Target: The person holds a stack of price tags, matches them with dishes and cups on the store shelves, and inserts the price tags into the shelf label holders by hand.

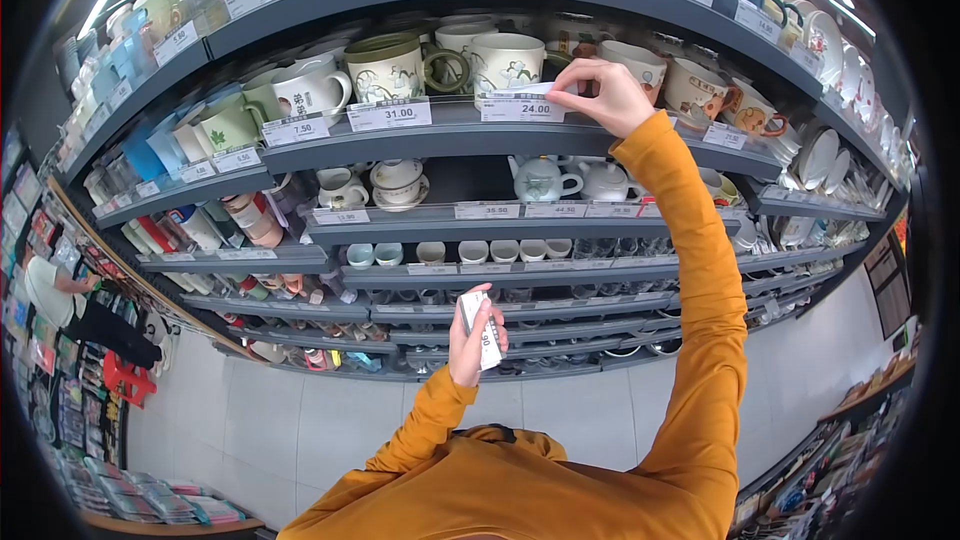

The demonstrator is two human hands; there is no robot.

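My right hand [612,95] reaches up to the mug shelf, thumb and forefinger pinching the end of a white paper price label [534,91] at the shelf-edge label holder. Just below that strip, a 24.00 price tag [522,111] shows in the holder. Behind it stands a white mug with a floral pattern [507,62], and left of that a mug with a green rim [385,70]. Lower down, in front of my body, my left hand [463,348] is closed around a small stack of printed price labels [480,325].
Teapots [541,180] and cups and saucers [398,180] fill the shelf beneath, with small cups [472,252] lower still. More mugs [308,88] line the upper shelf. At the far left, a person [65,300] is near a red stool [128,378].
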